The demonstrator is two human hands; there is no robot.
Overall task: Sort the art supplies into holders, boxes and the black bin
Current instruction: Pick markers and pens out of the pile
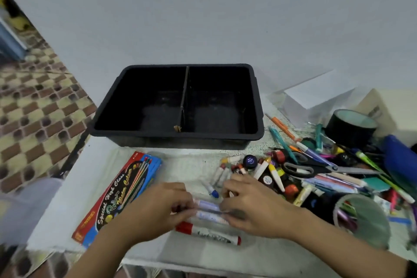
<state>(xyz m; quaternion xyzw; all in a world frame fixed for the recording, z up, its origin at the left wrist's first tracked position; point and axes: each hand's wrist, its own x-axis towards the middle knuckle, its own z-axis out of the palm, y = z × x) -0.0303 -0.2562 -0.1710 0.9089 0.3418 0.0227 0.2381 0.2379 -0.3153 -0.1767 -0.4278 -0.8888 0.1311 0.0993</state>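
Pinched between both hands: two blue-label markers [209, 210], side by side, long way running left to right, low by the front edge of the counter [194, 162]. Hard to tell whether lifted a little or resting on it. Just below them, flat on the counter, a red-capped marker [207, 233], lying the same way.

Left hand [158, 207] curled round the left ends, right hand [255, 207] curled round the right ends, fingers bent in, both about as near.

Straight ahead and well behind the hands, the black bin [180, 106], split in two halves by a wall down the middle. Probably a lift and a reach forward to get there, away from the body.

Off to the left, just beside the left hand, a box of water colours [117, 194]. Off to the right, a heap of paint tubes [274, 175], pens [283, 142] and scissors [316, 169], a roll of black tape [352, 128], and a round holder [363, 223] with pens inside, near the right wrist
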